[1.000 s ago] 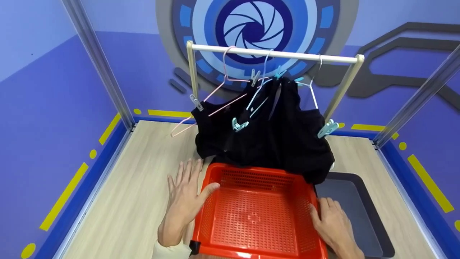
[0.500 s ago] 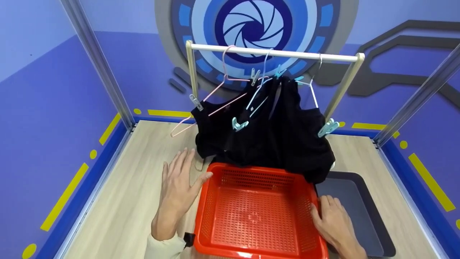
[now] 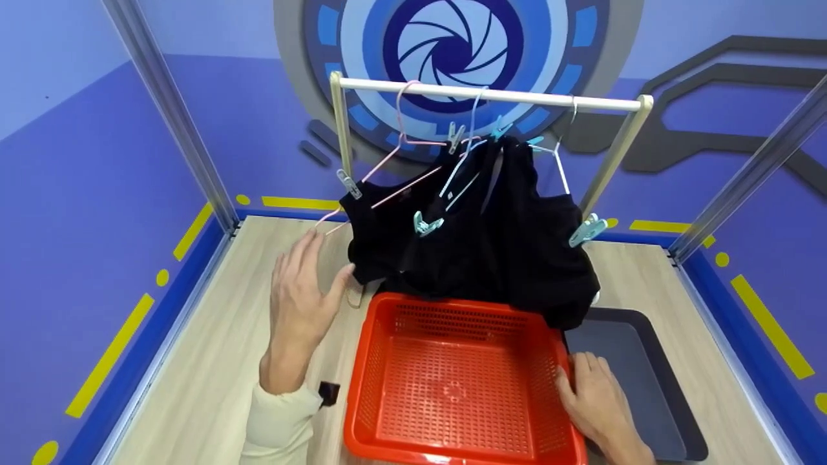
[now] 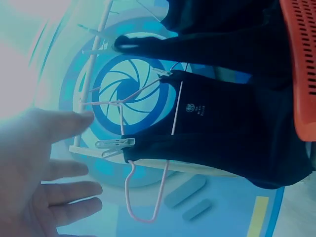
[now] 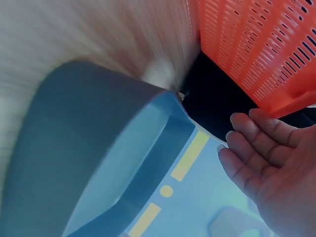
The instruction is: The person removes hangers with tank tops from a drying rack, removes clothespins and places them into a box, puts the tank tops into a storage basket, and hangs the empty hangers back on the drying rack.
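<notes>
My left hand (image 3: 297, 297) is raised left of the hung clothes, its fingers extended and the thumb spread. Its fingertips are close to the lower corner of a pink hanger (image 4: 143, 220); contact is unclear. From that hanger hangs a black sleeveless top (image 4: 212, 111), fastened by a clear clothespin (image 3: 349, 184) at the shoulder. Beside the right rim of a red plastic basket (image 3: 362, 387) rests my right hand (image 3: 597, 400). In the right wrist view its fingers are loosely bent against or near the basket's outer wall, and its thumb is out of sight.
More black clothing (image 3: 543, 252) hangs on blue and white hangers with blue clothespins (image 3: 588, 230). The wooden rack's rod (image 3: 517, 97) spans above. A dark grey tray (image 3: 620, 361) lies right of the basket. Walls with metal posts (image 3: 171, 110) enclose the table.
My left hand has moved off the basket's left rim, forward and leftward, up to the pink hanger's corner. My right hand has stayed at the basket's right side.
</notes>
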`<state>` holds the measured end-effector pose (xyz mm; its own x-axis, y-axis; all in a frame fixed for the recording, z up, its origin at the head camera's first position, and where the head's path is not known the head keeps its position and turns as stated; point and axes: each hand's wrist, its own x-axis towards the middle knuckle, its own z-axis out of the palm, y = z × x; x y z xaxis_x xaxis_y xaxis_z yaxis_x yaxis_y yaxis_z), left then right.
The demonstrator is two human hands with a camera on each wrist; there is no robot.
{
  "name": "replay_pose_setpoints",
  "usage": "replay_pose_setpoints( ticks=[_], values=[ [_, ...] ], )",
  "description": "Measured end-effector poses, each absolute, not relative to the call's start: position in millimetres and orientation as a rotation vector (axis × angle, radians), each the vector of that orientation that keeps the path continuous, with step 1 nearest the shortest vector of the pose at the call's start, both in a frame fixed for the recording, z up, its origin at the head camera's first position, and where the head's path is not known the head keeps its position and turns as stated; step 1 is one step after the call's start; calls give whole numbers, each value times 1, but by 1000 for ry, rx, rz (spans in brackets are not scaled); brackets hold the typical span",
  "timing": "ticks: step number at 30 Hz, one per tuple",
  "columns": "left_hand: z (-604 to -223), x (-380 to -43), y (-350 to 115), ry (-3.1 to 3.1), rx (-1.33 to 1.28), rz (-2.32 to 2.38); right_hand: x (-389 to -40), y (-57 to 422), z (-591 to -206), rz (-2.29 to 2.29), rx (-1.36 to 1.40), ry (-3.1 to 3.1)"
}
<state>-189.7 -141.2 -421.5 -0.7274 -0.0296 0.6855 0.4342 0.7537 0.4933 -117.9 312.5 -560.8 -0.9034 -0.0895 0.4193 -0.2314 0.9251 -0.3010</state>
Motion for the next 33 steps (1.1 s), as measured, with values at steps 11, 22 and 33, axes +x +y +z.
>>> replay_pose_setpoints(
  ticks=[11,22,33],
  values=[
    [-409,-224,-149,-2323,-169,-933,-116,311,-560,574,136,-2766],
    [-408,-248,-150,-2393,-122,-970,-115,311,-559,616,75,-2817],
    [-406,-276,-149,-2498,-74,-975,-114,310,-560,651,35,-2824]
  ],
)
